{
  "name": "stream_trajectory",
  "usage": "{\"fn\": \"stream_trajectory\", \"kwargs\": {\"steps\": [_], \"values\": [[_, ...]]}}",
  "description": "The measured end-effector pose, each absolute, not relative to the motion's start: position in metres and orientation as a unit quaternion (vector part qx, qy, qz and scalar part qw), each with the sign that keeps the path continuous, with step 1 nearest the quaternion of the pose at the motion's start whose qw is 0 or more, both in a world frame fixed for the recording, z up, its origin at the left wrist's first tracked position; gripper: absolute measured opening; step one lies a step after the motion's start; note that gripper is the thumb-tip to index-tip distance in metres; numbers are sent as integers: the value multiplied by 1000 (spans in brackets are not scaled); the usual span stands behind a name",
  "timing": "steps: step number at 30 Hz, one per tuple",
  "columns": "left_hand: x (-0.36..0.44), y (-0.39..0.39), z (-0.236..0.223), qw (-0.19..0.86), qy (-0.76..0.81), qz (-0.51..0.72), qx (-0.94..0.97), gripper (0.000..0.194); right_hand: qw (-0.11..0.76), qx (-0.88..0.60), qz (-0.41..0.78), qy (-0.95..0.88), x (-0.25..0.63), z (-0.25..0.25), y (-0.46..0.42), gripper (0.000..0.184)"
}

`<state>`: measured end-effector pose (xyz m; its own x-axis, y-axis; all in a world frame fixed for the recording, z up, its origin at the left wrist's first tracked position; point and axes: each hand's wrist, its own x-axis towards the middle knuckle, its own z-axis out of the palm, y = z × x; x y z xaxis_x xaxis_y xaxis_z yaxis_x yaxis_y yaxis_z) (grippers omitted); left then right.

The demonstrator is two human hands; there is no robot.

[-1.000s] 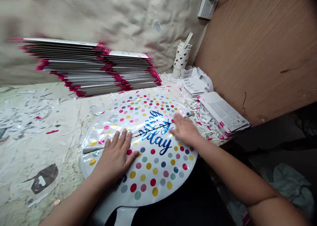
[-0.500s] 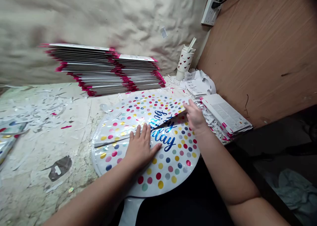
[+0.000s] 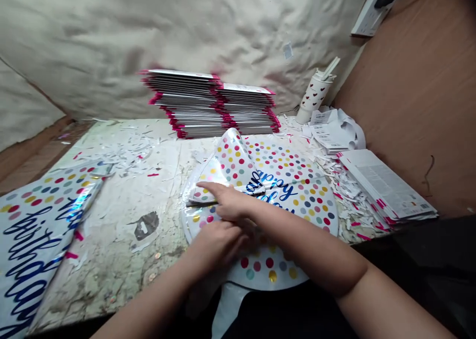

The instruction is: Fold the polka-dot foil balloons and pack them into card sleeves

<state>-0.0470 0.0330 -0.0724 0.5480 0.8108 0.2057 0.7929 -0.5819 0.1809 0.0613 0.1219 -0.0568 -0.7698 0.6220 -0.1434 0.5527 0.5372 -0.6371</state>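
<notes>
A flat white foil balloon [image 3: 240,158] with coloured dots and blue lettering lies folded on top of others like it. Its folded flap is turned over to the left and bulges up at the back. My right hand [image 3: 232,202] reaches across to the left end of this flap, its index finger stretched along the foil and the other fingers curled at the edge. Just below it, partly covered by my right hand, my left hand [image 3: 219,242] rests over the pile; its fingertips are hidden. Underneath, the unfolded round balloons [image 3: 316,200] spread out to the right.
Another dotted foil balloon [image 3: 33,230] lies at the left. Folded pink-edged cards [image 3: 208,106] are stacked at the back. On the right stand a heart-patterned cup [image 3: 314,97], a label roll [image 3: 336,131] and printed cards [image 3: 386,185]. Paper scraps [image 3: 122,150] litter the table.
My right hand has carried the folded foil's right end over to the left, crossing above my left hand. The view has swung left, bringing the other balloon further into sight.
</notes>
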Motion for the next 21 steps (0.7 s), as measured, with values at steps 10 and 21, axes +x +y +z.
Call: {"fn": "stream_trajectory", "kwargs": {"steps": [10,21], "values": [[-117,56,-59,-132,564,120,806,31,143,-400,154,-892,35,-82,113,26],[-96,47,-99,41,576,60,814,67,417,-484,-107,-762,187,60,159,33]]}}
